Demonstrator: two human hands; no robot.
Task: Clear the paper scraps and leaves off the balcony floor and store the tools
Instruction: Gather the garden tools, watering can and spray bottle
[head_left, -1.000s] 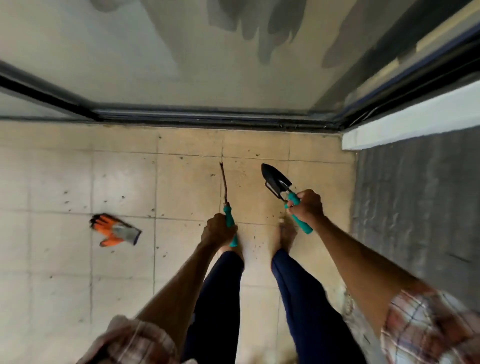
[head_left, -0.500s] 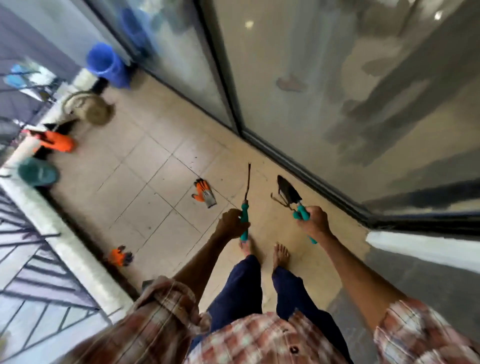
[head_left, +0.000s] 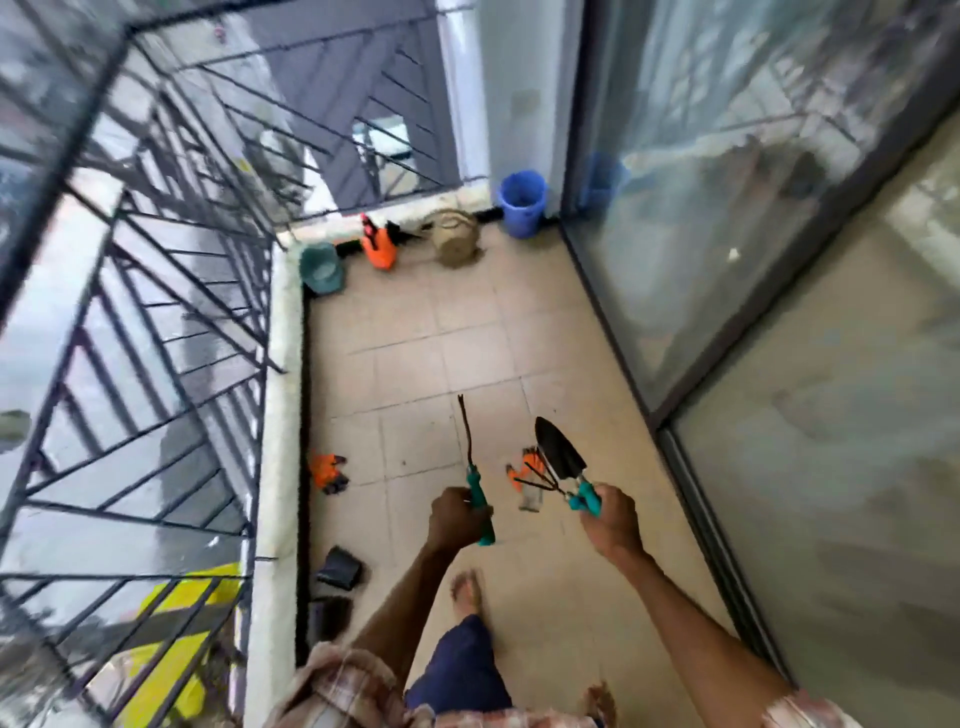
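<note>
The balcony floor (head_left: 415, 364) is running as a narrow tiled strip between a white kerb (head_left: 280, 415) carrying a dark metal railing (head_left: 156, 322) on the left and a glass sliding door (head_left: 727, 234) in a dark frame on the right, and the middle tiles ahead of the person are lying open up to the far end. Along that far end a blue bucket (head_left: 522, 202) is standing in the corner by the glass, with a tan round vessel (head_left: 457, 241) with a loop handle near it, then an orange spray bottle (head_left: 379, 249), and a green pot (head_left: 321, 267) sitting in the kerb corner. An orange glove (head_left: 328, 470) is lying just beside the kerb, a second orange-and-grey glove (head_left: 519, 475) is lying nearer the door, partly hidden behind the tools, and two black objects (head_left: 340, 566), too blurred to name, are sitting against the kerb closer to the person. Both arms are reaching forward over the floor, apart from each other. The left hand (head_left: 460, 519) is curling tightly round the teal handle of a weeder (head_left: 470, 457), whose thin forked shaft is pointing away. The right hand (head_left: 613, 525) is gripping two teal handles together, holding a black trowel (head_left: 558, 447) and a small hand rake (head_left: 540, 483), both angling up and leftward. A bare foot (head_left: 467, 587) is showing on the tiles below the left hand
</note>
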